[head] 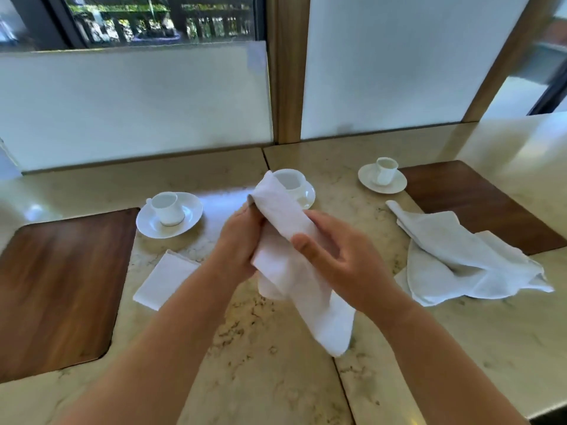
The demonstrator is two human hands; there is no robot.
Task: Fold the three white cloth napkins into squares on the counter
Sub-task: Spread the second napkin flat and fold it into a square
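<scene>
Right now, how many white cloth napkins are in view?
3: a folded white square napkin left on the counter, a white cloth napkin in both hands, a crumpled white cloth napkin right.

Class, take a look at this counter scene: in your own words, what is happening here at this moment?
A person is folding white cloth napkins at a marble counter. Both hands hold one napkin above the counter: the left hand grips its left side, the right hand holds its right side. One folded napkin already lies flat on the left. A rumpled napkin waits unfolded on the right. Three white cups on saucers stand along the back.
</scene>
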